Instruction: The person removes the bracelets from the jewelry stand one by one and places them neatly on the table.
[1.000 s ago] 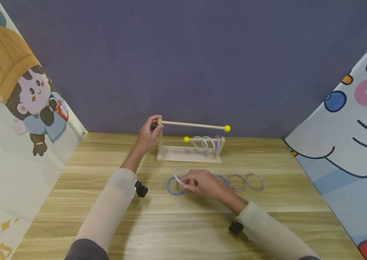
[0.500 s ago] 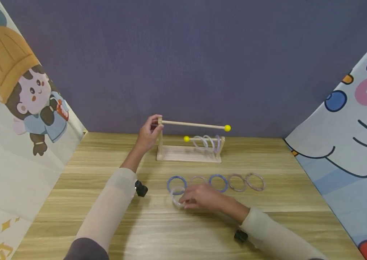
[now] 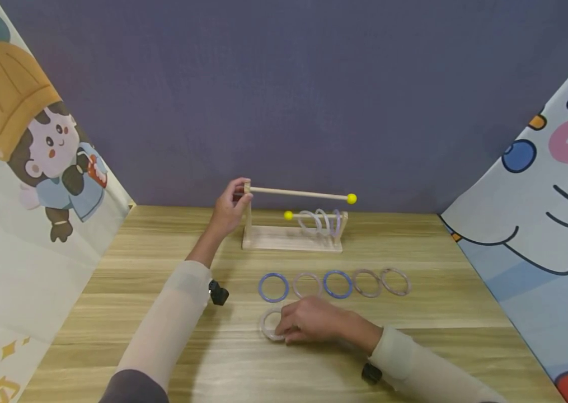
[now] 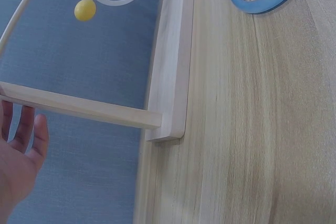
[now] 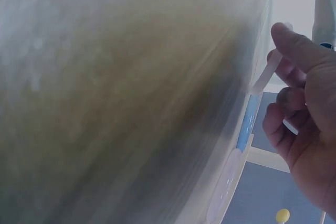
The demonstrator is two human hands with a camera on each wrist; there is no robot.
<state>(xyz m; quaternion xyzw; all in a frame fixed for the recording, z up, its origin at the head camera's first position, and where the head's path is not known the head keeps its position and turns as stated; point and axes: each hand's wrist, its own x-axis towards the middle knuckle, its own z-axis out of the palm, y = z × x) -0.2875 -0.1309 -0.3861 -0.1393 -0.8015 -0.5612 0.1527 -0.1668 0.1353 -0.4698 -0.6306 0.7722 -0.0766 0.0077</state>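
At the top of the tall left post of a wooden ring rack (image 3: 291,239), my left hand (image 3: 228,210) grips with thumb and fingers. In the left wrist view its fingertips lie behind the post (image 4: 79,106). My right hand (image 3: 316,322) pinches the right side of a whitish translucent ring (image 3: 262,326), which lies low over the table in front of the others. The right wrist view shows the thumb and a finger on this ring (image 5: 268,74). The rack's upper rod (image 3: 299,193) is bare; several pale and purple rings (image 3: 337,225) hang on the lower one.
Behind the held ring, a row of rings lies on the wooden table (image 3: 163,313): a blue ring (image 3: 260,288), a pale pink ring (image 3: 294,286), a second blue ring (image 3: 350,288) and two brownish rings (image 3: 380,282). A dark wall (image 3: 284,101) stands behind the rack.
My right hand has moved the whitish ring from above the left blue ring toward the front of the table, uncovering the row. The left hand stays on the post.
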